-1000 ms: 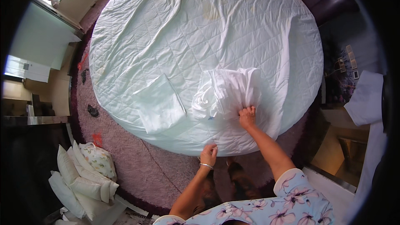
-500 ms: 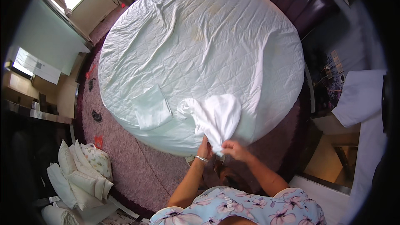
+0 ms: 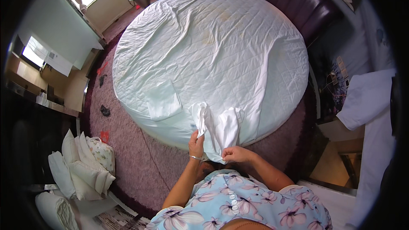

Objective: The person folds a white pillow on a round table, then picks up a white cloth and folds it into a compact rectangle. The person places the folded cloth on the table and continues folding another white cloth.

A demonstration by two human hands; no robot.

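Observation:
My left hand (image 3: 196, 145), a silver bangle at its wrist, is closed on the left edge of a loose white pillowcase (image 3: 229, 130). At the cloth's lower edge, the fingers of my right hand (image 3: 237, 154) pinch its hem. The pillowcase hangs in folds between both hands, and its upper part rests on the near edge of the round bed (image 3: 230, 72). A folded white cloth (image 3: 164, 101) lies flat on the bed to the left of it. White quilted bedding with long wrinkles covers the mattress.
Several bare pillows (image 3: 87, 172) are heaped at the lower left beside a floral bag (image 3: 102, 153). Purple carpet (image 3: 136, 166) surrounds the bed. A dark padded headboard (image 3: 302, 4) curves behind it. White bedding (image 3: 366, 98) hangs at the right.
My left hand has moved left and up, apart from the right hand. The pillowcase, bunched together before, is now spread between them into two raised folds. The view has shifted slightly.

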